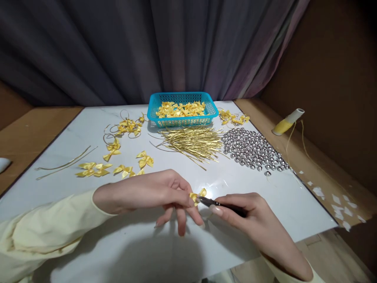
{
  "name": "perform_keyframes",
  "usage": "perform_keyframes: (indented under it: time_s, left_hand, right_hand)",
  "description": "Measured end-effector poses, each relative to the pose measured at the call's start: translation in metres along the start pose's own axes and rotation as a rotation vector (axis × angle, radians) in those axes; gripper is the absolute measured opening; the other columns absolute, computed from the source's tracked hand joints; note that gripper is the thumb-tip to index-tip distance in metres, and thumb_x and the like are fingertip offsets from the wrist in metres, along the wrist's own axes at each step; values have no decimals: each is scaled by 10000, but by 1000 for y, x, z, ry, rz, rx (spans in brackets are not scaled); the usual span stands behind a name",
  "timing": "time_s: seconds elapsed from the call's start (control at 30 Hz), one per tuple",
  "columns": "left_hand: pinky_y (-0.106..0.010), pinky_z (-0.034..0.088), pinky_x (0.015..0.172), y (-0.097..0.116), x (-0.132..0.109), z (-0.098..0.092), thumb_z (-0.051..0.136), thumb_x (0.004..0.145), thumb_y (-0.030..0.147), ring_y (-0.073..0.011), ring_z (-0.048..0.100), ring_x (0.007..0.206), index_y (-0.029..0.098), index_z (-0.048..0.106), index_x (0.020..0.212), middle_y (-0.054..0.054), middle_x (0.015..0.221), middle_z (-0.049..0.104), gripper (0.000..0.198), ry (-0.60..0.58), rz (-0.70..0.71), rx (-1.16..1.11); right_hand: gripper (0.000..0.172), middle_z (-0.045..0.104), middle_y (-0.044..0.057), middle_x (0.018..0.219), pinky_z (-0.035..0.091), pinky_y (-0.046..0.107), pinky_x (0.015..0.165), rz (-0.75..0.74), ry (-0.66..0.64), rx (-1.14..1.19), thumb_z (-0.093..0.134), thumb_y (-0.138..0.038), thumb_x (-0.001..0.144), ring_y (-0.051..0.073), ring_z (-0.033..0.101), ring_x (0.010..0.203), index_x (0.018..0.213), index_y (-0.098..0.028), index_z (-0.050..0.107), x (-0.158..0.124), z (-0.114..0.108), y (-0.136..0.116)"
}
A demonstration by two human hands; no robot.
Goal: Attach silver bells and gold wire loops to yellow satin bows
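Near the front of the table, my left hand (173, 196) pinches a yellow ribbon bow (202, 192) between thumb and forefinger, its other fingers spread below. My right hand (247, 214) is closed around small black snips (207, 201), whose narrow tip touches or nearly touches the bow. Whether the blades are apart I cannot tell. Beyond my left hand lie loose yellow bows (125, 171), a pair of bows (93, 169) and another single bow (145, 159).
A blue basket (153, 118) of yellow bows stands at the back. Before it lie gold cords (191, 145), with silver bells or beads (253, 149) to the right. Bows with looped cords (128, 127) lie at left. A yellow thread spool (287, 122) and paper scraps (338, 200) are at right.
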State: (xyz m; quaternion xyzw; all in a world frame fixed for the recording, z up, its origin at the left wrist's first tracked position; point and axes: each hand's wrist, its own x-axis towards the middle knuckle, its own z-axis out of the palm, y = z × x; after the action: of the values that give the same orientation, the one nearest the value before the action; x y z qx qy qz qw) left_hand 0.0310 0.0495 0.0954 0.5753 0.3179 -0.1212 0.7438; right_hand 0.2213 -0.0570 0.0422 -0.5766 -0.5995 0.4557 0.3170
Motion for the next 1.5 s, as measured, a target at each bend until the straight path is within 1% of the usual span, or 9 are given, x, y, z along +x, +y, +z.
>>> perform_keyframes:
  time_s: [0.2, 0.5, 0.63, 0.83, 1.0, 1.1, 1.27, 1.37, 1.5]
  left_hand:
    - [-113, 329, 370, 3, 0, 2, 428, 853, 134, -30, 542, 452, 107, 558, 680, -87, 894, 704, 219, -5, 5, -13]
    - [-135, 318, 364, 0, 2, -2, 473, 854, 206, -30, 505, 392, 114, 555, 668, -81, 813, 710, 223, 13, 18, -29]
    - [-139, 298, 349, -5, 1, -3, 483, 845, 220, -65, 580, 481, 117, 534, 670, -120, 897, 701, 210, 14, 38, -53]
    - [-165, 239, 337, -9, -4, -2, 486, 850, 267, -71, 513, 430, 129, 537, 675, -68, 691, 695, 228, -25, 52, 0]
    - [-192, 170, 365, -5, -14, 5, 489, 852, 366, -65, 341, 369, 152, 525, 746, 14, 497, 571, 241, 19, 42, 68]
    - [-199, 201, 395, -4, -21, 9, 482, 846, 426, -73, 290, 384, 165, 514, 776, 39, 484, 510, 272, 38, 62, 140]
    - [-206, 242, 456, -2, -32, 14, 420, 869, 469, -87, 292, 455, 174, 477, 753, 49, 541, 440, 322, 79, 120, 351]
    - [-204, 281, 499, 0, -40, 17, 368, 896, 459, -91, 323, 499, 172, 450, 701, 44, 582, 423, 357, 129, 152, 474]
    - [-208, 317, 547, 0, -53, 20, 324, 919, 436, -102, 382, 546, 173, 436, 665, 36, 601, 429, 382, 211, 211, 615]
  right_hand:
    - [338, 520, -11, 584, 306, 220, 481, 0, -11, 4, 527, -447, 813, 105, 377, 545, 710, -167, 686, -1, 1, 0]
    - [345, 583, -2, 592, 334, 210, 437, 64, 141, 32, 539, -471, 800, 107, 446, 504, 790, -168, 704, 0, -14, 10]
    - [383, 670, 55, 711, 420, 251, 531, 17, 373, -257, 499, -467, 822, 165, 561, 591, 857, -137, 689, 8, -20, 37]
    - [363, 659, 88, 780, 390, 275, 509, -87, 424, -732, 405, -407, 892, 188, 593, 584, 1027, -129, 595, 20, -9, 69]
    - [323, 644, 97, 773, 375, 293, 512, -62, 556, -1021, 390, -379, 904, 238, 595, 708, 982, -153, 608, 20, -7, 60]
    - [308, 664, 121, 850, 440, 327, 622, -184, 669, -816, 414, -358, 898, 257, 578, 842, 927, -144, 635, 12, -8, 38]
    - [314, 656, 62, 959, 516, 248, 606, -388, 282, -184, 623, -320, 779, 147, 593, 716, 1063, -189, 602, -8, 4, -19]
    - [316, 639, 55, 950, 513, 195, 570, -521, 103, -124, 610, -175, 769, 126, 591, 755, 1085, -177, 598, -10, 14, -42]
    - [264, 666, 40, 843, 504, 220, 615, -559, 86, -201, 509, -77, 793, 122, 604, 702, 985, -175, 660, -5, 18, -56]
